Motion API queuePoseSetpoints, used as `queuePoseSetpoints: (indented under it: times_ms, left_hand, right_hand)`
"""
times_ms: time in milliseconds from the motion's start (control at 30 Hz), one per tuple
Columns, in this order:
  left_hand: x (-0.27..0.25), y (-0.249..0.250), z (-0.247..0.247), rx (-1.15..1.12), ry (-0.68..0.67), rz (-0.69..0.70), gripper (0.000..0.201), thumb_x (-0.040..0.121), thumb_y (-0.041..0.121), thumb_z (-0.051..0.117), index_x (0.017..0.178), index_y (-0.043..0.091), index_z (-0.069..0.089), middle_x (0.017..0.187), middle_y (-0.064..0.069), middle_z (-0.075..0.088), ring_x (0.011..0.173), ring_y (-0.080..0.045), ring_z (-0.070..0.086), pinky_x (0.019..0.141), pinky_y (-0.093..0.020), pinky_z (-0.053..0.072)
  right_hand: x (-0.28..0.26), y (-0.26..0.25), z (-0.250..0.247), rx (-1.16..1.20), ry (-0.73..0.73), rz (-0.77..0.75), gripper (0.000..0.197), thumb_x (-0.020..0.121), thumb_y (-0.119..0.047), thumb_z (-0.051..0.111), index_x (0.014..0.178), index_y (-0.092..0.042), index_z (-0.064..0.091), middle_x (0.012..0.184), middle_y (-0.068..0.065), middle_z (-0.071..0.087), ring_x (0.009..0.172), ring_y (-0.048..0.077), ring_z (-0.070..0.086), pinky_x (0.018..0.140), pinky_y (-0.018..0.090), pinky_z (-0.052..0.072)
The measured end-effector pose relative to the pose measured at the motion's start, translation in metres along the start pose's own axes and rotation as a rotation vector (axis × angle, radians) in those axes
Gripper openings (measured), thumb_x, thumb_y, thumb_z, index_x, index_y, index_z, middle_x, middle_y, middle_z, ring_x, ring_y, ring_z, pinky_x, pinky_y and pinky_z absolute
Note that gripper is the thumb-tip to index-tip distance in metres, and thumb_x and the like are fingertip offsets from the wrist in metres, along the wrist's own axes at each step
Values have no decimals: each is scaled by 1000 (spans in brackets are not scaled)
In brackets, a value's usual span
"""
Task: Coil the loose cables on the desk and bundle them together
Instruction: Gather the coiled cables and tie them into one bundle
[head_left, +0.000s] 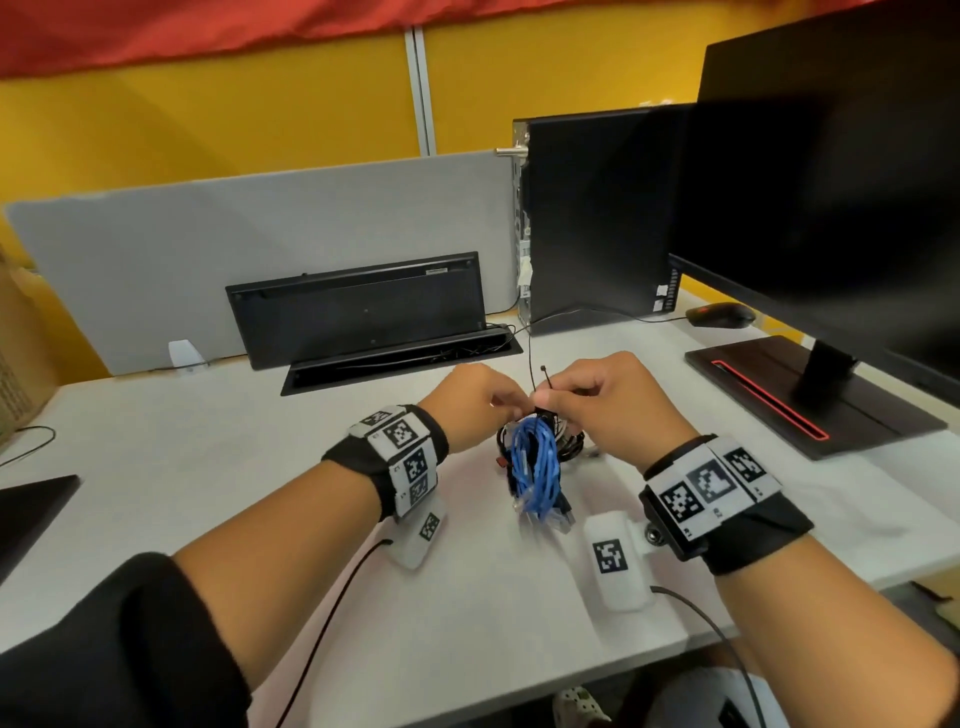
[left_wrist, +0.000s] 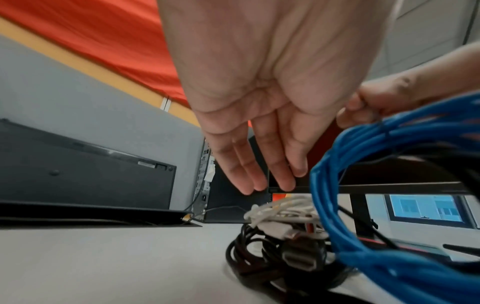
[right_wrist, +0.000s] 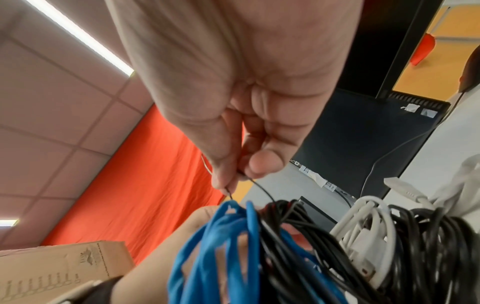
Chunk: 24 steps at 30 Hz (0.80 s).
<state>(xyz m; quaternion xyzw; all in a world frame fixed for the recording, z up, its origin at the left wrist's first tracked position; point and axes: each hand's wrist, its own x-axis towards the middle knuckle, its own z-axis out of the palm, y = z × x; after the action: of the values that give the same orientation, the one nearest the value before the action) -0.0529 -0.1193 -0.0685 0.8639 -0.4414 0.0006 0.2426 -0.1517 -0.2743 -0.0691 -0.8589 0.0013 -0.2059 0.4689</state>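
Nearest the wearer, a coil of smooth blue cable (head_left: 535, 470) hangs in long narrow loops, its lower ends on the matte white desk (head_left: 208, 493). Pressed against it are glossy black cables (right_wrist: 298, 242) and a flat white cable (right_wrist: 369, 222) with a rectangular plug, all gathered into one bundle directly under both hands. The right hand (head_left: 618, 410) pinches a thin, stiff black zip tie (head_left: 544, 375) between thumb and forefinger at the top of the bundle; the tie's tail sticks up just above the grip. The left hand (head_left: 470, 402) meets it from the other side at the same spot, thumb and forefinger closed at the bundle's top, though what they pinch is hidden; its other fingers (left_wrist: 262, 162) extend straight and relaxed. Beyond the hands, an open black cable tray (head_left: 400, 358) is set in the desk, a black keyboard (head_left: 358, 306) propped behind it against a grey felt divider (head_left: 260, 244). Beyond the right hand stand a black computer tower (head_left: 597, 208), a mouse (head_left: 719, 314) and a monitor (head_left: 831, 182) on its flat base.
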Motion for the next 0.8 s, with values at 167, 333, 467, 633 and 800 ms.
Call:
queuePoseSetpoints:
  times_ms: [167,333,467,633,800]
  left_hand:
    - [18,1,19,90,-91,-27,7,86,24,70,86,18,72,73,6,64,65,-8,53,60,-19,38]
    - [33,-3,31,337,-183,-164,31,81,41,72,66,19,57,64,1,55,58,-16,49,53,-27,37]
    - [39,-14,28,391,-203,-240,33,84,41,70,84,8,67,83,-9,67,73,-23,57,60,-27,39]
    - [39,-22,23,254,-89,-298,32,92,39,61,84,8,61,78,-6,55,70,-20,50,61,-28,39]
    - [35,-21,12,-107,93,-325,24,97,26,53,92,5,64,76,1,64,60,-11,49,52,-22,37]
  right_hand:
    - [-4,3,-11,18,-6,22,9,85,-16,73,78,-19,79,74,-2,71,54,0,56,64,26,49]
    - [-7,10,-21,18,-5,41,13,85,-15,73,76,-22,78,70,-6,68,49,-3,55,53,10,43]
    - [-5,15,-25,27,15,55,13,85,-14,73,76,-23,77,75,-3,70,47,-4,55,52,11,44]
    - [1,20,-23,4,22,77,17,85,-19,74,72,-29,75,76,-5,71,46,-2,53,59,19,45]
    - [4,22,-16,-4,1,93,13,85,-19,73,75,-24,77,75,-8,69,50,-8,55,62,18,43]
